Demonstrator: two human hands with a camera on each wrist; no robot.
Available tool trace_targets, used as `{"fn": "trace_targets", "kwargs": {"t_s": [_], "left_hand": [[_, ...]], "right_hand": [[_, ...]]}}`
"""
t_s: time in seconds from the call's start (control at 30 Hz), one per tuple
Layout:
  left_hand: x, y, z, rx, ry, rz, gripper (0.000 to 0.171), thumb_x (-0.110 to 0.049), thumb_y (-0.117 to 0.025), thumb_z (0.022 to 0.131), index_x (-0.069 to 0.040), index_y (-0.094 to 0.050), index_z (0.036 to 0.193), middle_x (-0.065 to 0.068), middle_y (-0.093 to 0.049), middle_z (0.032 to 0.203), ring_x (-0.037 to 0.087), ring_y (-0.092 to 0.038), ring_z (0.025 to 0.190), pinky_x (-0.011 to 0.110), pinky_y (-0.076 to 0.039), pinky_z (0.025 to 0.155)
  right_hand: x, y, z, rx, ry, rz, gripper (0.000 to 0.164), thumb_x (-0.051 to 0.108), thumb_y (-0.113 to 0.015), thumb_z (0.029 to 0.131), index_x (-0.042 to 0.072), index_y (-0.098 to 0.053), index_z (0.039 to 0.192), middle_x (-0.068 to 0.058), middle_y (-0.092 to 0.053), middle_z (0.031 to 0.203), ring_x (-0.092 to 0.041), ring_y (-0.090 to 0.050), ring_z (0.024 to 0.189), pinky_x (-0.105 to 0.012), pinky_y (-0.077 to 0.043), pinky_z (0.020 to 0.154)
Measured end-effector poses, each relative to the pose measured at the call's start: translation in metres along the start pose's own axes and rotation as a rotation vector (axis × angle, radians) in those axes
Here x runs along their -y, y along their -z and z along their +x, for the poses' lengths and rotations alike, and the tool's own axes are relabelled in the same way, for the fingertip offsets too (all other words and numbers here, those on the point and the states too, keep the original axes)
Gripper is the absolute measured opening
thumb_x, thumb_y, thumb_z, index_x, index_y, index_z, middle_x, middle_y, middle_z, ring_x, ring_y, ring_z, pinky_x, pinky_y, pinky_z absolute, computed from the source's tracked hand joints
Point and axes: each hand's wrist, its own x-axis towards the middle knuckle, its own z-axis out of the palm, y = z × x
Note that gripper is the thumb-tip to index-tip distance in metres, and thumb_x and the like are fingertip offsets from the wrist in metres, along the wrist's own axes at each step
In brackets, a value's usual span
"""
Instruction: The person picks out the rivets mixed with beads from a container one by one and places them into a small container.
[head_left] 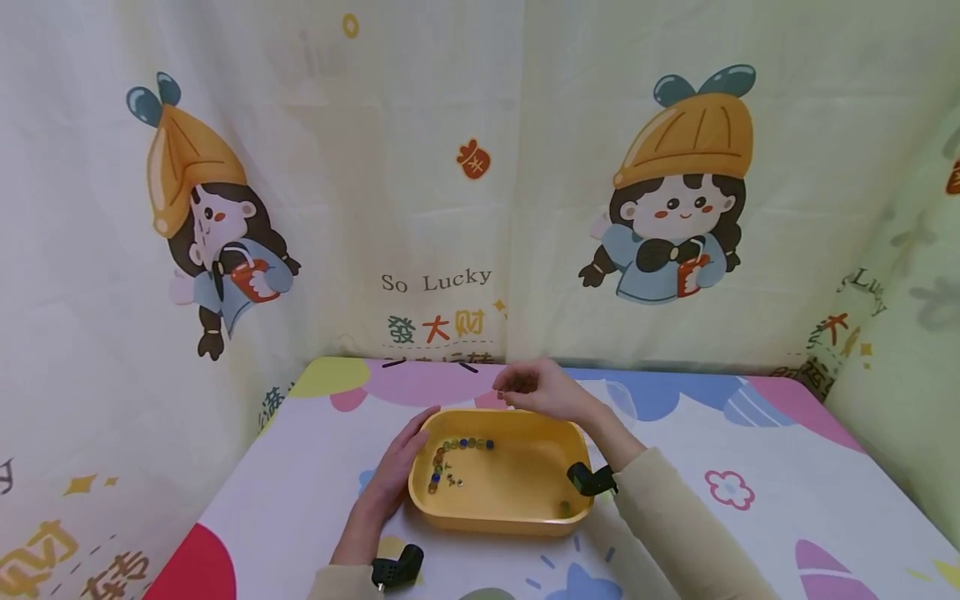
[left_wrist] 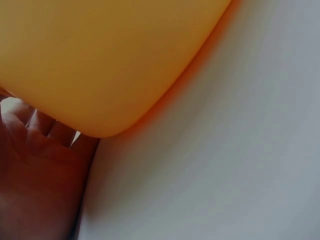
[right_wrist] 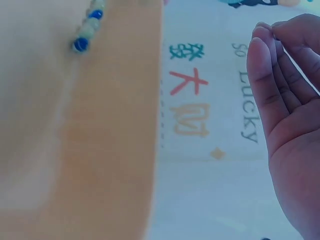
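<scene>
Delicately, a person's right hand (head_left: 542, 390) pinched a tiny brownish piece (head_left: 501, 395) between thumb and fingertips, up near the far rim of a yellow tray (head_left: 510, 479); we found the piece too small to identify. We saw the left hand (head_left: 397, 467) lie along the outside of the tray's left wall, its fingers extended and touching the plastic. Inside, we noted a bent row of glassy beads (head_left: 462, 444), several of them blue, following the left and far sides, with a few small loose bits (head_left: 452, 480) just beside it. A lone greenish bead (head_left: 565, 507) sat in the near right corner, well apart from the row. The tray rested on a brightly patterned table (head_left: 690, 433). Behind, we faced a pale curtain (head_left: 555, 208) printed with cartoon figures (head_left: 678, 196) and the words "So Lucky."
</scene>
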Motion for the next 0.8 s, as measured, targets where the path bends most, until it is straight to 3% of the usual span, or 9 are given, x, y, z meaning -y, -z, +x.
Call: {"fn": "trace_targets", "kwargs": {"t_s": [0.17,0.47,0.8], "left_hand": [[-0.001,-0.002,0.000,-0.006,0.001,0.005,0.049,-0.025,-0.042,0.109,-0.013,-0.038,0.157,0.012,-0.030,0.162,0.033,-0.024,0.149,0.050,-0.020,0.119],[-0.001,-0.001,-0.001,-0.004,-0.004,0.001,0.049,-0.024,-0.041,0.109,-0.013,-0.036,0.157,0.013,-0.030,0.162,0.033,-0.026,0.148,0.050,-0.020,0.119],[-0.002,-0.001,-0.001,-0.010,0.004,0.017,0.049,-0.024,-0.040,0.109,-0.014,-0.037,0.157,0.012,-0.030,0.162,0.033,-0.025,0.149,0.051,-0.020,0.119]], "right_hand": [[0.001,0.017,-0.011,-0.034,-0.011,-0.041,0.012,0.004,-0.068,0.094,0.004,-0.071,0.106,-0.007,-0.070,0.097,-0.034,-0.065,0.082,-0.031,-0.059,0.073],[-0.010,0.043,-0.037,-0.110,-0.044,-0.039,0.009,0.000,-0.068,0.094,0.003,-0.070,0.102,-0.006,-0.069,0.092,-0.021,-0.065,0.078,-0.027,-0.058,0.072],[-0.021,0.060,-0.066,-0.182,-0.133,-0.048,0.010,-0.002,-0.066,0.094,-0.001,-0.068,0.103,-0.013,-0.068,0.096,-0.025,-0.064,0.081,-0.026,-0.058,0.074]]}}
